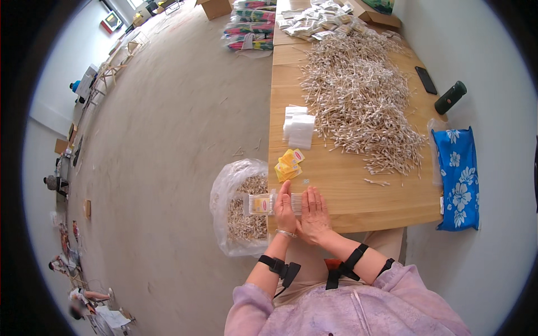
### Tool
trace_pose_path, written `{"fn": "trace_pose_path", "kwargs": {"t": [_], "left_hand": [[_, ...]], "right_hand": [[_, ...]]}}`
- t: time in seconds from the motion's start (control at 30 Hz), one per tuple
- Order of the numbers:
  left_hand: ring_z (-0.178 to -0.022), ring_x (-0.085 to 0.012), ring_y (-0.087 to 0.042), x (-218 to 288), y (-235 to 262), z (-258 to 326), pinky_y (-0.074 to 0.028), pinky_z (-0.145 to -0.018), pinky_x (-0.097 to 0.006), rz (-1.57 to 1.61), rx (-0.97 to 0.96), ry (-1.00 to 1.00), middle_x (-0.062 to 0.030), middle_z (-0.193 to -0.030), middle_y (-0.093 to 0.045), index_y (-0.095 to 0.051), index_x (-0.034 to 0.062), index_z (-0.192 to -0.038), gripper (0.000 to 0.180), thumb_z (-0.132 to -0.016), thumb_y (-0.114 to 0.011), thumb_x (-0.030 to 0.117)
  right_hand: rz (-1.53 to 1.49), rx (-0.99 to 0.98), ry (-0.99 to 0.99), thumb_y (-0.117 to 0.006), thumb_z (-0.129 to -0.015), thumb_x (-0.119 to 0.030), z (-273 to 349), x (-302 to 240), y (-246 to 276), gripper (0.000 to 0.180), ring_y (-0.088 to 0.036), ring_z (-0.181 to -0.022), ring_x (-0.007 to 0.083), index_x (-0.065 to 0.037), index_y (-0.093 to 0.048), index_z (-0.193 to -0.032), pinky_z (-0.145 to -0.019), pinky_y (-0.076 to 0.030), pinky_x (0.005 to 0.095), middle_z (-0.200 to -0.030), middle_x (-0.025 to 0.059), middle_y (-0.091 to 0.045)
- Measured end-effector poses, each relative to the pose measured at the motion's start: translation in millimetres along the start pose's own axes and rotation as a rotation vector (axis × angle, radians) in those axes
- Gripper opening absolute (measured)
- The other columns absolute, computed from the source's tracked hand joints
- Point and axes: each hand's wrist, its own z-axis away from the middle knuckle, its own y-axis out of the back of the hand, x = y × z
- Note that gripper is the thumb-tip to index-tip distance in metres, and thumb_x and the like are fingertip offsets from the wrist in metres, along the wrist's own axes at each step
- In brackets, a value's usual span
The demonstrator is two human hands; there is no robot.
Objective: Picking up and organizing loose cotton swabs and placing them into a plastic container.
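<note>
A clear pack of cotton swabs [260, 204] with a yellow card lies across the table's left edge, its end jutting out. My left hand [284, 208] is closed over the pack's inner end, fingers close together and pointing away from me. White swab sticks [296, 203] show between my hands. Lying nearly flat, my right hand [315, 214] touches the right end of these sticks, fingers extended. Just beyond the left hand are several yellow cards [288, 166], overlapping one another. Behind them sits a stack of clear plastic bags [300, 131].
A large heap of loose swabs [364, 95] covers the table's far half, with filled packs [322, 21] behind it. Right are a phone [426, 80], a dark green bottle [450, 98] and a blue flowered package [458, 179]. A plastic sack of swabs [241, 210] stands left of the table.
</note>
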Motion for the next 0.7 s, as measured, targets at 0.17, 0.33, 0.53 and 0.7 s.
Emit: {"fn": "trace_pose_path", "kwargs": {"t": [0.17, 0.33, 0.53, 0.7], "left_hand": [[-0.131, -0.0208, -0.038, 2.3, -2.8, 2.6, -0.027, -0.111, -0.032, 0.063, 0.006, 0.005, -0.0133, -0.138, -0.044, -0.041, -0.0043, -0.134, 0.043, -0.102, -0.035, 0.024], [-0.130, -0.0211, -0.039, 25.2, -14.6, 6.4, -0.027, -0.111, -0.032, -0.009, -0.024, 0.026, -0.0140, -0.137, -0.045, -0.041, -0.0049, -0.134, 0.043, -0.102, -0.034, 0.024], [-0.130, -0.0216, -0.040, 29.1, -3.9, 1.2, -0.028, -0.110, -0.032, -0.141, -0.039, 0.000, -0.0146, -0.136, -0.046, -0.042, -0.0054, -0.133, 0.044, -0.102, -0.033, 0.025], [-0.127, -0.0211, -0.043, 25.2, 4.5, 3.1, -0.030, -0.108, -0.031, -0.152, 0.001, 0.052, -0.0138, -0.133, -0.050, -0.046, -0.0038, -0.131, 0.043, -0.102, -0.035, 0.026]], "right_hand": [[-0.044, 0.011, 0.025, -0.045, -0.086, -0.043, 0.3, 0.1, -0.7, 0.086, 0.003, -0.143, 0.0358, 0.009, -0.008, -0.143, -0.115, 0.002, 0.0467, -0.152, 0.0243, -0.003], [-0.015, 0.008, 0.034, -0.043, -0.087, -0.043, 2.0, 1.9, -3.6, 0.084, 0.003, -0.143, 0.0370, 0.010, -0.008, -0.143, -0.115, 0.001, 0.0474, -0.151, 0.0258, -0.003], [0.050, -0.004, -0.005, -0.043, -0.087, -0.044, -8.4, -17.1, -8.7, 0.085, 0.002, -0.142, 0.0383, 0.011, -0.008, -0.142, -0.115, 0.000, 0.0489, -0.151, 0.0268, -0.004], [-0.048, 0.084, 0.048, -0.044, -0.086, -0.038, -8.4, -16.8, -15.9, 0.083, 0.001, -0.142, 0.0397, 0.012, -0.009, -0.142, -0.115, 0.001, 0.0473, -0.150, 0.0280, -0.005]]}}
